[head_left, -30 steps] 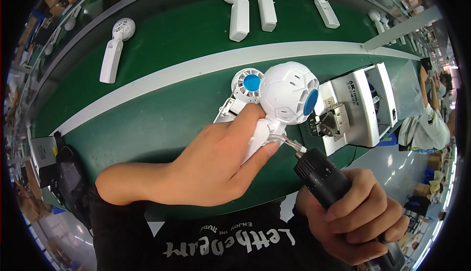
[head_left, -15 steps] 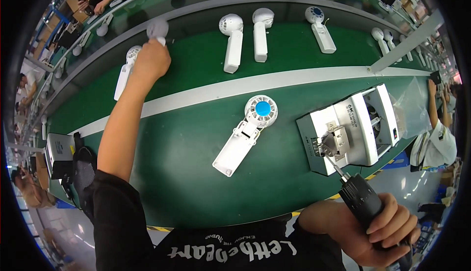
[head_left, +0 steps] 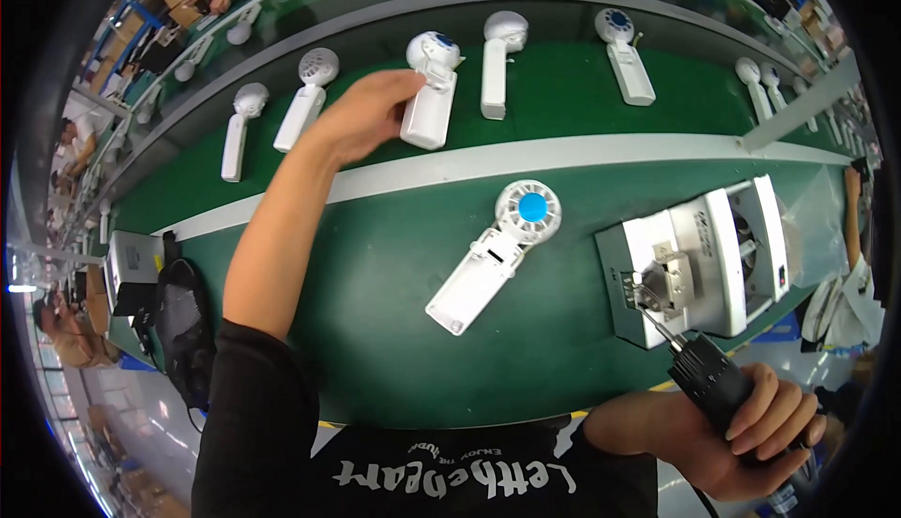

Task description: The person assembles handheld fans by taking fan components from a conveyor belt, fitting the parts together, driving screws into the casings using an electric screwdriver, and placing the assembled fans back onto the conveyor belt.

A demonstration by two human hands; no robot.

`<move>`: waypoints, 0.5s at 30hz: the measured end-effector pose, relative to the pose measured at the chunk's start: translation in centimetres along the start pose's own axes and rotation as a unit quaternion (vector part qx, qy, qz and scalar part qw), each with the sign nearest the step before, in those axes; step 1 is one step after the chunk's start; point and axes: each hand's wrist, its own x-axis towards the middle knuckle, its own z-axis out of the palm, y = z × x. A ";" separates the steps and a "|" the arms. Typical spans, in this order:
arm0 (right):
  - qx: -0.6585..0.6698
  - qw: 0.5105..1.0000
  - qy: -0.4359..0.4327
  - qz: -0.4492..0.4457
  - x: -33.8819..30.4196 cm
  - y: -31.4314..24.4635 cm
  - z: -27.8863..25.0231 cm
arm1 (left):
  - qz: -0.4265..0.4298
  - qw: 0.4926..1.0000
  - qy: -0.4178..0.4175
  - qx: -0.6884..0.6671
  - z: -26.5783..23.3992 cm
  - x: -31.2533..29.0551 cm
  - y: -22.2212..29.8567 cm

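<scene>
My left hand (head_left: 375, 114) reaches to the far green strip and is closed on a white handheld fan (head_left: 430, 116); its fingertips are hidden behind the handle. Another white fan (head_left: 477, 279) lies on the near green mat, with a blue disc (head_left: 532, 206) at the centre of its round head and its handle towards me. My right hand (head_left: 755, 434) is wrapped round a black electric screwdriver (head_left: 710, 377). The screwdriver's tip meets the metal front of a white and black screw feeder (head_left: 690, 265) at the right.
More white fans (head_left: 302, 114) lie along the far strip, beyond a white rail (head_left: 488, 160). A slanted grey post (head_left: 798, 100) rises at the right. A dark mesh item (head_left: 183, 321) and a small box (head_left: 134, 260) sit at the left. Other people work around the line.
My left hand has let go of a fan at the far left and moved right to another, now turned to show its hinge and blue part. The screwdriver stays at the screw feeder.
</scene>
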 end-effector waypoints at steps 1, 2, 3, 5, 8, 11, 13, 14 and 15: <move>0.009 1.000 0.004 0.010 0.2 0.1 -0.3 | 0.035 0.990 -0.031 -0.131 -0.2 -1.2 -0.4; 0.016 1.000 0.008 0.020 0.3 0.1 -0.5 | 0.035 0.991 -0.024 -0.126 0.1 -2.5 -0.2; 0.024 0.999 0.011 0.022 0.3 0.2 -0.5 | 0.063 0.986 -0.074 -0.133 0.6 -3.8 0.5; 0.051 0.997 -0.004 0.054 0.2 0.3 -0.5 | 0.089 0.980 -0.113 -0.139 1.5 -6.3 1.5; 0.057 0.996 -0.015 0.067 -0.2 0.5 0.0 | 0.105 0.971 -0.160 -0.146 2.1 -8.4 2.5; 0.043 0.997 -0.021 0.057 -0.6 0.5 0.7 | 0.114 0.970 -0.176 -0.125 1.6 -9.3 2.5; 0.024 0.998 -0.028 0.059 -0.8 0.6 0.8 | 0.119 0.969 -0.183 -0.114 1.4 -9.8 2.7; 0.013 0.998 -0.033 0.059 -0.8 0.6 0.7 | 0.116 0.968 -0.185 -0.121 1.5 -9.9 2.8; 0.014 0.998 -0.036 0.059 -0.8 0.5 0.4 | 0.113 0.968 -0.187 -0.128 1.5 -10.0 3.0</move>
